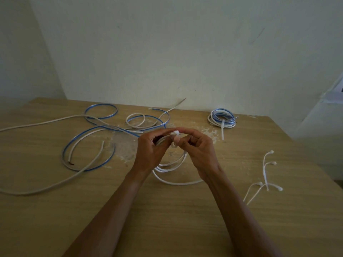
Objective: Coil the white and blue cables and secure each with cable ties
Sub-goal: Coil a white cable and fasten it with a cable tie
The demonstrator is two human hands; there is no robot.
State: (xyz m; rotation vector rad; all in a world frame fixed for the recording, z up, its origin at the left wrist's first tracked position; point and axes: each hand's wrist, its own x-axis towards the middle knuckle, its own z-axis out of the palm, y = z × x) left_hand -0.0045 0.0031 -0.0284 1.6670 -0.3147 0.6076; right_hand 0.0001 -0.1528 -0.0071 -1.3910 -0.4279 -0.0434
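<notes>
Wood-grain table (185, 219), pale plaster wall (167, 52) behind. Left hand (154, 151) and right hand (201, 151) both pinch a cable tie (175, 134) atop the white cable coil (173, 168), table centre. Loose white and blue cables (87, 143) left.

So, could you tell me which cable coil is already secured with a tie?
The blue-and-white coil at the far right: a cable tie wraps it, tail sticking out. The cables at left sprawl loose.
</notes>
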